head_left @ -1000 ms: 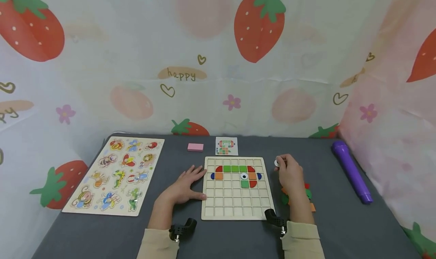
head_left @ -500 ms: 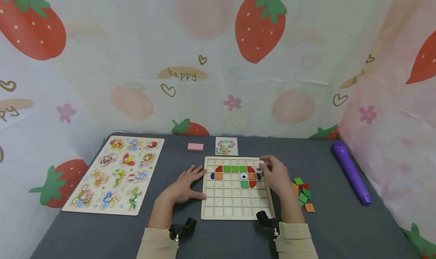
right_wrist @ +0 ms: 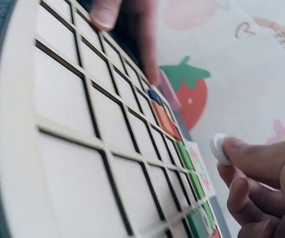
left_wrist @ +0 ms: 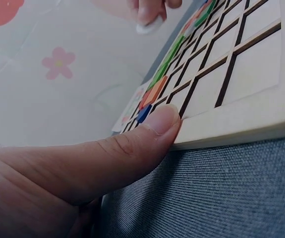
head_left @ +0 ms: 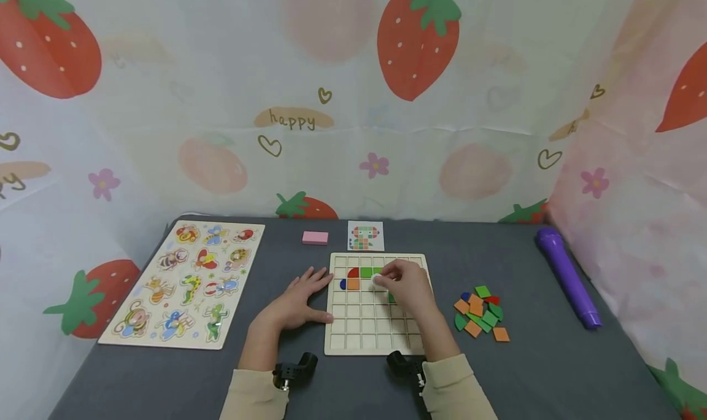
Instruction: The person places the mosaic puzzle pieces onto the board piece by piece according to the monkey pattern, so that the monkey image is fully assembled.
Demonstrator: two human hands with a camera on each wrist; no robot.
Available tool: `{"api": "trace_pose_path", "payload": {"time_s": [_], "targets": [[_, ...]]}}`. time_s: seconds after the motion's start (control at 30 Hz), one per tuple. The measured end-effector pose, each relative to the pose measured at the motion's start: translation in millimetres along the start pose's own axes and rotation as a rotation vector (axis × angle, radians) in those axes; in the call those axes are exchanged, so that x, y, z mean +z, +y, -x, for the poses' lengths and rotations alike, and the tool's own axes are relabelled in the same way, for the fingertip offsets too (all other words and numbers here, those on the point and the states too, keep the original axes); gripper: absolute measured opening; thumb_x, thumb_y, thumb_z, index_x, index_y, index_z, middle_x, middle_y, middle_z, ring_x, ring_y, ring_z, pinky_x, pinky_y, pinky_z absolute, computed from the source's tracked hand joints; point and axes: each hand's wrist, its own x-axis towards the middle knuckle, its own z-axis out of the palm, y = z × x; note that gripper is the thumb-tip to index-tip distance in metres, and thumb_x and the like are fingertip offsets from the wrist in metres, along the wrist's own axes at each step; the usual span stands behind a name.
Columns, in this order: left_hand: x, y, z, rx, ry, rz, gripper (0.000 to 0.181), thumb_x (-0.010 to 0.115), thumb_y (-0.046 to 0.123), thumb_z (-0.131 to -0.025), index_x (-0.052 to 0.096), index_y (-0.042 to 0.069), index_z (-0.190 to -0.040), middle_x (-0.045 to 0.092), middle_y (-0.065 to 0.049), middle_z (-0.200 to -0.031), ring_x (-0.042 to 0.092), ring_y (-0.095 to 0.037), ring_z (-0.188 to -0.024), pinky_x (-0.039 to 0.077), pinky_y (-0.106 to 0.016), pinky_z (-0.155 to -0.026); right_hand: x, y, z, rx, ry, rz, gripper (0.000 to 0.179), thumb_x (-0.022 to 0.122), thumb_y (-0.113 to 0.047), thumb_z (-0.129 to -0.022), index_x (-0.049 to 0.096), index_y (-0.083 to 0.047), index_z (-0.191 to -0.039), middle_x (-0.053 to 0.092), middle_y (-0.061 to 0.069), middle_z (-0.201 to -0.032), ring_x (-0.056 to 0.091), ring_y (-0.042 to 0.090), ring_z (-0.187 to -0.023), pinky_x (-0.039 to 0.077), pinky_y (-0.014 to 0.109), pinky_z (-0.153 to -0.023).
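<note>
A pale wooden grid board (head_left: pixel 375 329) lies in the middle of the table. Along its left edge rests my left hand (head_left: pixel 295 303), fingers spread, with the thumb touching the rim in the left wrist view. My right hand (head_left: pixel 410 287) is over the board's upper part and pinches a small round white piece (right_wrist: pixel 219 149) between thumb and finger. Set in the grid are a red quarter-round tile (head_left: pixel 353 272), green tiles (head_left: pixel 367 272), an orange tile (head_left: pixel 353 283) and a blue half-round tile (head_left: pixel 343 283). The right hand hides the tiles on the right side.
Loose coloured tiles (head_left: pixel 475 306) lie in a heap right of the board. Behind it are a pattern card (head_left: pixel 365 236) and a pink block (head_left: pixel 315 238). An insect puzzle board (head_left: pixel 182 285) lies at left, a purple tube (head_left: pixel 569 279) at right.
My right hand has moved left from beside the board to over its upper middle, carrying the white piece. The loose tile heap is now uncovered. My left hand has stayed put.
</note>
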Motion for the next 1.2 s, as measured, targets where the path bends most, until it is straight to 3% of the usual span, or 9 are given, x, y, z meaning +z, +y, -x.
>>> {"api": "trace_pose_path", "payload": {"time_s": [0.23,0.5,0.7,0.93,1.2], "targets": [[-0.8,-0.3,1.4,-0.001,0.008,0.008,0.093,0.084,0.041,-0.08,0.037,0.021,-0.158,0.023,-0.005,-0.168,0.007,-0.036,-0.157,0.012,-0.065,-0.122,19,-5,-2.4,0.015,0.055,0.059,0.011,0.078,-0.025,-0.09,0.076,-0.013,-0.09,0.072,0.0,-0.08,0.061,0.014,-0.068,0.05,0.03,-0.059],[-0.8,-3.6,-0.2,0.019,0.007,-0.004,0.093,0.083,0.043,-0.081,0.036,0.019,-0.159,0.023,-0.006,-0.168,0.007,-0.034,-0.157,0.011,-0.062,-0.124,33,-7,-3.3,-0.02,0.078,0.249,0.01,0.077,-0.029,-0.09,0.076,-0.02,-0.086,0.072,-0.005,-0.081,0.064,0.012,-0.072,0.049,0.031,-0.06],[0.3,-2.6,-2.5,0.025,0.004,-0.001,0.094,0.083,0.043,-0.081,0.036,0.019,-0.158,0.024,-0.006,-0.168,0.007,-0.034,-0.158,0.01,-0.061,-0.124,36,-10,-1.6,0.002,0.095,0.35,0.01,0.076,-0.026,-0.091,0.079,-0.017,-0.087,0.075,-0.003,-0.083,0.065,0.014,-0.069,0.048,0.033,-0.058],[-0.5,-3.0,-3.3,0.031,0.004,-0.013,0.094,0.083,0.043,-0.081,0.036,0.019,-0.159,0.024,-0.007,-0.168,0.007,-0.034,-0.158,0.01,-0.06,-0.125,31,-13,0.2,0.001,0.078,0.353,0.012,0.073,-0.026,-0.093,0.081,-0.016,-0.093,0.077,0.0,-0.088,0.066,0.014,-0.069,0.049,0.031,-0.056],[-1.7,-1.0,0.2,0.011,-0.007,-0.006,0.094,0.083,0.043,-0.081,0.035,0.02,-0.159,0.022,-0.006,-0.169,0.005,-0.034,-0.158,0.01,-0.061,-0.124,2,-11,8.5,0.01,0.069,0.258,0.016,0.071,-0.028,-0.095,0.08,-0.017,-0.102,0.076,0.0,-0.097,0.069,0.019,-0.085,0.056,0.038,-0.067]]}}
